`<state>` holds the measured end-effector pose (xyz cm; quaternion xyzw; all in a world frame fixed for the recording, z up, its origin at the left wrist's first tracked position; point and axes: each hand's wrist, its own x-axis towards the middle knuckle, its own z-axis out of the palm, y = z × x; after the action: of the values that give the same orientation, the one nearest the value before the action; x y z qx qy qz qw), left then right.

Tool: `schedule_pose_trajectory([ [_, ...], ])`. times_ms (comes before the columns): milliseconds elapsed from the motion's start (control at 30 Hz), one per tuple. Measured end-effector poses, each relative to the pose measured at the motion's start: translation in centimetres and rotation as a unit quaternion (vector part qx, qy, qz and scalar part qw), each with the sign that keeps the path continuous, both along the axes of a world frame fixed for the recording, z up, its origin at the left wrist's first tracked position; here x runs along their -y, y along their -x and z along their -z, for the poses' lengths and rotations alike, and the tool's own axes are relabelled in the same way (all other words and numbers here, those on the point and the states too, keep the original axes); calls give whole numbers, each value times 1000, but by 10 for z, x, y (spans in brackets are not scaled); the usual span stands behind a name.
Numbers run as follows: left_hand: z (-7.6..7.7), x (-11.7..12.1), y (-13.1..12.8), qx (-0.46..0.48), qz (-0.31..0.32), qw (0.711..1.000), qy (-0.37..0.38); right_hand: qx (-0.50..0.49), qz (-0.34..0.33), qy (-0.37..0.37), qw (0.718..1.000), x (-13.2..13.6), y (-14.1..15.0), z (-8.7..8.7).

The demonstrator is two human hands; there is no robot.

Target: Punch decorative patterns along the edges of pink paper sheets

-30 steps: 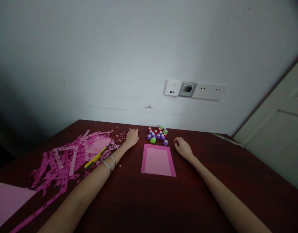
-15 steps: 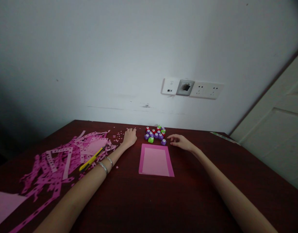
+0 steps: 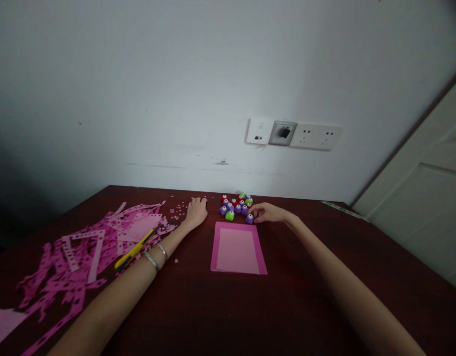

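A cluster of several small paper punches, purple, red and green, sits at the far side of the dark red table. My right hand reaches them from the right, fingers curled at a purple punch standing nearest the pink paper. Whether the fingers grip it I cannot tell. A stack of pink paper sheets lies just in front of the punches. My left hand rests flat on the table left of the punches, fingers stretched out, holding nothing. Two silver bracelets circle that wrist.
A heap of punched pink paper strips covers the table's left side, with a yellow utility knife on its edge. Tiny pink cut-outs are scattered near my left hand. Wall sockets sit above the table; a white door is at right.
My right hand has moved left along the table from beside the paper to the purple punch at the cluster's edge. My left hand has stayed put. The view shifted slightly.
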<state>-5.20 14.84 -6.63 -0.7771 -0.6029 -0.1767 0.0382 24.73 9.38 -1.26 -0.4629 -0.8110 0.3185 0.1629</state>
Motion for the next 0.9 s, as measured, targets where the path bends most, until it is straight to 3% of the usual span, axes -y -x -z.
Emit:
schedule_pose_trajectory([
  [233, -3, -2, 4, 42, -2, 999, -1, 16, 3, -2, 1000, -5, 6, 0],
  [400, -20, 6, 3, 80, 2, 996, -26, -11, 36, -10, 999, 1, 4, -8],
  [533, -44, 19, -6, 95, 95, 991, -15, -43, 67, -4, 997, 16, -3, -19],
  [633, -59, 33, -18, 88, 189, 977, 38, -71, 76, 6, 995, 34, -6, -26],
  [767, -70, 59, -35, 56, 351, 920, 164, -139, 107, 28, 984, 59, -7, -26],
  [900, -69, 76, -46, -7, 361, 918, 163, -140, 129, 51, 980, 71, -10, -14],
])
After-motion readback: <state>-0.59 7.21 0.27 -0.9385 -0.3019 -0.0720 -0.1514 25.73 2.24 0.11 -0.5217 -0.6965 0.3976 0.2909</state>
